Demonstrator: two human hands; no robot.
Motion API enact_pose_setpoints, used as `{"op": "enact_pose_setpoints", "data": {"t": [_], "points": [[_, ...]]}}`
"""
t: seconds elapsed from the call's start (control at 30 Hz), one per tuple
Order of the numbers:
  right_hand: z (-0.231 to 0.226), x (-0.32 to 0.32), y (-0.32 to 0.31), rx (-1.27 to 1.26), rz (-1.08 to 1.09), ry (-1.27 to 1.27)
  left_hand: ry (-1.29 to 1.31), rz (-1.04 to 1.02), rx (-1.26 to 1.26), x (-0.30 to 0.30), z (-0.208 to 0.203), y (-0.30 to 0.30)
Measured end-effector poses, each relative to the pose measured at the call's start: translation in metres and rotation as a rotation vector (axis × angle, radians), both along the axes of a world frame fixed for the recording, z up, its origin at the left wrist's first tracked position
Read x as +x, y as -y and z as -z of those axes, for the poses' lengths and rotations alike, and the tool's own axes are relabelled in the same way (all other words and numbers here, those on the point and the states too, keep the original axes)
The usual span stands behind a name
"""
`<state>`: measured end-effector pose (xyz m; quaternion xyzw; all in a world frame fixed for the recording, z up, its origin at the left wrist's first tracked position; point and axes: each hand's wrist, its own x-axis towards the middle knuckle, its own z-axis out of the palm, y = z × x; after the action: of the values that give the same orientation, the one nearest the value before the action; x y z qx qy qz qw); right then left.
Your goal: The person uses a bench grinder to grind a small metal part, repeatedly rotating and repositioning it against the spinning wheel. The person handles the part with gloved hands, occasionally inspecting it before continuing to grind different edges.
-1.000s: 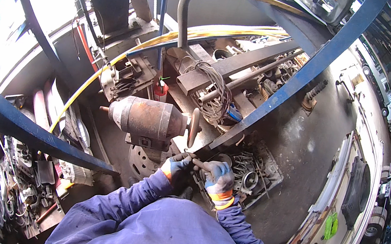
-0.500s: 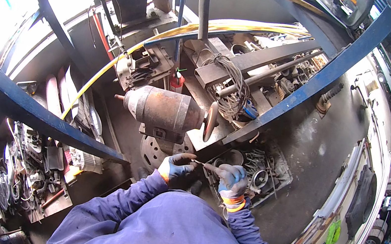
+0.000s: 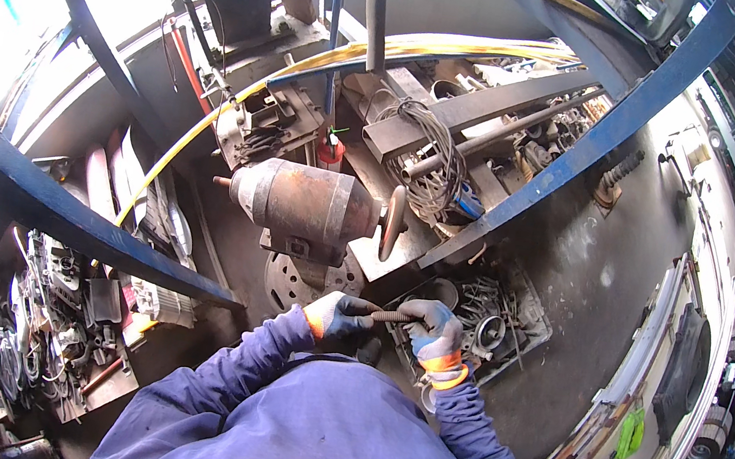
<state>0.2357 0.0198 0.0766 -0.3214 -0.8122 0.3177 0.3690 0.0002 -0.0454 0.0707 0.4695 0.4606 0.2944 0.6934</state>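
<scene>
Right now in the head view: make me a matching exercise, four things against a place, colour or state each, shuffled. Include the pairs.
Things
1. ribbed rod
2. rusty motor
3. tray
4. bundle at far right

Place, colour or state
A. bright green
B. filled with loose metal parts
C. spanning from left hand to right hand
D. carries a wheel on its right end

Pairs: 1-C, 2-D, 3-B, 4-A

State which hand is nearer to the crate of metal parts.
Right. The right hand overlaps the left side of the crate in view; the left hand is farther off, to its left.
</scene>
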Motion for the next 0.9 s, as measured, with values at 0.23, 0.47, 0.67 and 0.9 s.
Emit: {"op": "enact_pose_setpoints", "data": {"t": [0.23,0.47,0.67,0.9], "points": [[0.001,0.008,-0.018,-0.763,-0.121,-0.037,-0.089,0.059,0.034,-0.017,0.011,0.007],[0.011,-0.018,-0.024,-1.12,-0.122,-0.211,0.131,-0.013,-0.059,0.007,-0.003,0.0],[0.07,-0.013,-0.009,-1.021,0.275,-0.116,0.169,-0.368,-0.21,0.011,0.029,-0.002],[0.06,-0.03,0.044,-0.741,0.046,0.384,0.231,-0.656,-0.368,0.036,0.05,-0.013]]}}
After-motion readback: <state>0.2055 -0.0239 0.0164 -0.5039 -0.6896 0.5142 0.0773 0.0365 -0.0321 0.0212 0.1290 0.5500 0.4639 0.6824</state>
